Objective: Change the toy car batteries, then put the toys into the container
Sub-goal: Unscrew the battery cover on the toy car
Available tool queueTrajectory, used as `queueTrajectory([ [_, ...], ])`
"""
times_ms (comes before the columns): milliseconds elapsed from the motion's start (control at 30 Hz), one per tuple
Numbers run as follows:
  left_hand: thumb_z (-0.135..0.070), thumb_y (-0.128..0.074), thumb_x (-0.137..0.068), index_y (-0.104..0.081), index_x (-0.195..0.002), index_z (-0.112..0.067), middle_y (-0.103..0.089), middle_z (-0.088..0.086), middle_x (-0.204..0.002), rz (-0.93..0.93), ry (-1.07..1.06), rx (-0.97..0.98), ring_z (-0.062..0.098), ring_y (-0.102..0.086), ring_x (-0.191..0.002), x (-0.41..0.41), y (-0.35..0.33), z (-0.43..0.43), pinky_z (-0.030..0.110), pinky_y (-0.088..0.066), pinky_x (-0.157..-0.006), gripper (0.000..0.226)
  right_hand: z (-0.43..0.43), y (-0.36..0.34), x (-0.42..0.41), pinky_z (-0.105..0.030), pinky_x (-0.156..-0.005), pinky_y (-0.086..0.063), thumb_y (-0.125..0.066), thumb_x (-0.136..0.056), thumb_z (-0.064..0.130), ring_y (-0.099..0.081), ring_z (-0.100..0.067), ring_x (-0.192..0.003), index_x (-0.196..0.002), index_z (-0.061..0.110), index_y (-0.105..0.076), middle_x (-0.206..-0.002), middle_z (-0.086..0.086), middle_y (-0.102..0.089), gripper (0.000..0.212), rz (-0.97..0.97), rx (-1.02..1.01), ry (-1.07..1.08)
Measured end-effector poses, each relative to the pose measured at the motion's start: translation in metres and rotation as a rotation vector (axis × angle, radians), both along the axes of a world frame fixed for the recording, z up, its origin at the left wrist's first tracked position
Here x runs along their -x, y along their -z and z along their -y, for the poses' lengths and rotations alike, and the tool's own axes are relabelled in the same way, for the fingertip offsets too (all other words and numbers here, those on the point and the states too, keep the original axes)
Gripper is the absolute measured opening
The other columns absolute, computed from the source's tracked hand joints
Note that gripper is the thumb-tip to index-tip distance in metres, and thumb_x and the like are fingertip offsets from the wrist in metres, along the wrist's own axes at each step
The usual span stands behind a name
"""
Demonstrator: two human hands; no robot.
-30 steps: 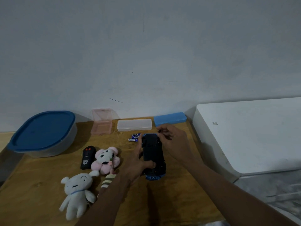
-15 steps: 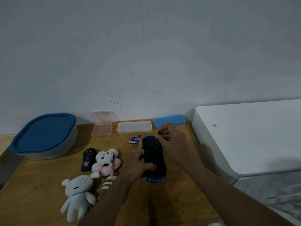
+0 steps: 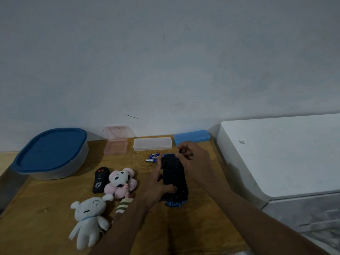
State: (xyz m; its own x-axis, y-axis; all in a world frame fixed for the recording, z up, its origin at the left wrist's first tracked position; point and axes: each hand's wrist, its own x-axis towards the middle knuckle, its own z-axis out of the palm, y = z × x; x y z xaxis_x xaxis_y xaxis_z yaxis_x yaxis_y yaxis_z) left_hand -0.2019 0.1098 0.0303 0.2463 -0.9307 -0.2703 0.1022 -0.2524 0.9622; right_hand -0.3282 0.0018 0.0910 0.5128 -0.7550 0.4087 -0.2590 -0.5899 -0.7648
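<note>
A: Where's the car?
B: The car (image 3: pixel 173 178) is belly-up on the tabletop (image 3: pixel 36 227), right of centre, with its long axis pointing away from the person. The underside is black and blue body shows at both ends.

A: Edges?
B: The tabletop's right edge is near the car and butts a taller white unit (image 3: pixel 285 153). The far edge meets the wall (image 3: pixel 165 61). Three boxes line that edge: a pink box (image 3: pixel 116 144) with its lid up, a clear case (image 3: pixel 152 143) and a blue case (image 3: pixel 191 137). The left edge drops to a dark strip. Bare wood shows on the car's near side and along the near-left.

A: Hands?
B: The left hand (image 3: pixel 158 188) grips the car's left flank, thumb across the underside toward the near end. The right hand (image 3: pixel 193 159) has its fingers curled tight on the car's far end. Can't tell if they pinch a small part there.

A: Neighbours?
B: Two batteries (image 3: pixel 153 157) lie side by side just left of the car's far end. A pink plush (image 3: pixel 120 182) and a remote (image 3: pixel 100 179) sit left of the car, touching each other. A white plush (image 3: pixel 88 216) lies nearer the person, with a striped piece (image 3: pixel 123 206) between it and the left arm. The container (image 3: pixel 55 173), blue lid (image 3: pixel 49 151) on, is far left, well apart from the car.

A: Text?
B: The batteries have a blue wrap with white lettering, too small to read. The remote has a white logo at its near end, illegible, and two red buttons at the far end. The unit carries a small dark mark, unreadable.
</note>
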Motion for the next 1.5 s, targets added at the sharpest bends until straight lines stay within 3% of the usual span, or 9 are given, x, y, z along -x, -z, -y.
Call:
queueTrajectory([
  [200,-0.005,-0.079,-0.058,-0.014,-0.136,-0.068,-0.050,-0.006,-0.139,-0.051,-0.004,0.004,0.028,-0.051,-0.125,0.002,0.000,-0.002,0.057,-0.047,-0.098,0.120,-0.001,0.000,-0.001,-0.002,-0.070,-0.048,-0.064,-0.087,0.005,-0.059,-0.002,-0.081,-0.106,0.012,-0.067,-0.100,0.003,-0.062,0.021,-0.012,-0.002,-0.002],
  [633,0.004,-0.076,-0.065,-0.010,-0.143,-0.059,-0.052,-0.007,-0.135,-0.060,-0.001,0.018,0.024,-0.053,-0.122,0.008,-0.001,-0.005,0.052,-0.051,-0.095,0.120,-0.005,0.002,0.002,-0.005,-0.069,-0.047,-0.066,-0.086,0.007,-0.061,-0.007,-0.082,-0.107,0.015,-0.067,-0.091,0.003,-0.065,0.023,-0.046,-0.052,0.011],
  [833,0.005,-0.073,-0.065,-0.017,-0.140,-0.063,-0.042,-0.008,-0.142,-0.104,0.007,-0.026,0.025,-0.044,-0.130,0.019,0.008,-0.011,0.054,-0.049,-0.098,0.116,-0.009,0.006,0.013,-0.002,-0.067,-0.046,-0.063,-0.089,0.014,-0.058,-0.004,-0.091,-0.115,0.018,-0.062,-0.102,0.009,-0.059,0.026,-0.137,-0.134,-0.025],
  [1033,0.008,-0.071,-0.065,-0.015,-0.141,-0.062,-0.036,-0.007,-0.149,-0.165,0.030,-0.098,0.024,-0.039,-0.133,0.044,0.022,-0.017,0.051,-0.044,-0.104,0.117,-0.008,0.034,0.032,-0.023,-0.079,-0.054,-0.061,-0.085,0.005,-0.061,-0.006,-0.090,-0.109,0.023,-0.061,-0.097,0.007,-0.064,0.030,-0.160,-0.243,0.064],
  [1167,0.015,-0.066,-0.067,-0.013,-0.146,-0.055,-0.036,-0.009,-0.148,-0.185,0.020,-0.123,0.019,-0.039,-0.131,0.065,0.029,-0.016,0.039,-0.047,-0.095,0.118,-0.002,0.040,0.056,-0.019,-0.075,-0.052,-0.064,-0.084,0.005,-0.062,-0.009,-0.088,-0.106,0.020,-0.061,-0.095,0.002,-0.065,0.027,-0.093,-0.406,0.184],
  [1233,0.016,-0.066,-0.068,-0.015,-0.144,-0.056,-0.039,-0.011,-0.143,-0.198,0.012,-0.143,0.016,-0.043,-0.124,0.073,0.032,-0.014,0.032,-0.047,-0.085,0.116,0.004,0.044,0.073,-0.019,-0.072,-0.051,-0.065,-0.083,0.008,-0.061,-0.010,-0.083,-0.105,0.020,-0.060,-0.088,0.005,-0.062,0.026,-0.175,-0.432,0.220],
  [1333,0.011,-0.070,-0.064,-0.018,-0.140,-0.062,-0.041,-0.007,-0.142,-0.209,0.002,-0.150,0.019,-0.047,-0.122,0.084,0.039,-0.010,0.035,-0.049,-0.087,0.118,0.009,0.057,0.101,-0.012,-0.061,-0.043,-0.068,-0.082,0.011,-0.056,-0.006,-0.071,-0.102,0.017,-0.060,-0.074,0.007,-0.056,0.022,-0.331,-0.486,0.238],
  [1433,0.019,-0.064,-0.071,-0.016,-0.142,-0.059,-0.045,-0.001,-0.140,-0.239,-0.020,-0.153,0.021,-0.053,-0.118,0.095,0.042,-0.007,0.034,-0.051,-0.084,0.116,0.007,0.075,0.125,-0.006,-0.045,-0.036,-0.068,-0.082,0.014,-0.052,-0.001,-0.062,-0.102,0.016,-0.060,-0.072,0.006,-0.057,0.021,-0.494,-0.532,0.244],
  [1500,0.022,-0.060,-0.075,-0.014,-0.144,-0.055,-0.047,-0.001,-0.138,-0.248,-0.029,-0.147,0.017,-0.056,-0.113,0.100,0.042,-0.006,0.028,-0.052,-0.077,0.113,0.003,0.085,0.135,-0.009,-0.048,-0.039,-0.067,-0.083,0.012,-0.055,-0.007,-0.066,-0.103,0.016,-0.060,-0.078,0.002,-0.058,0.022,-0.583,-0.530,0.213],
])
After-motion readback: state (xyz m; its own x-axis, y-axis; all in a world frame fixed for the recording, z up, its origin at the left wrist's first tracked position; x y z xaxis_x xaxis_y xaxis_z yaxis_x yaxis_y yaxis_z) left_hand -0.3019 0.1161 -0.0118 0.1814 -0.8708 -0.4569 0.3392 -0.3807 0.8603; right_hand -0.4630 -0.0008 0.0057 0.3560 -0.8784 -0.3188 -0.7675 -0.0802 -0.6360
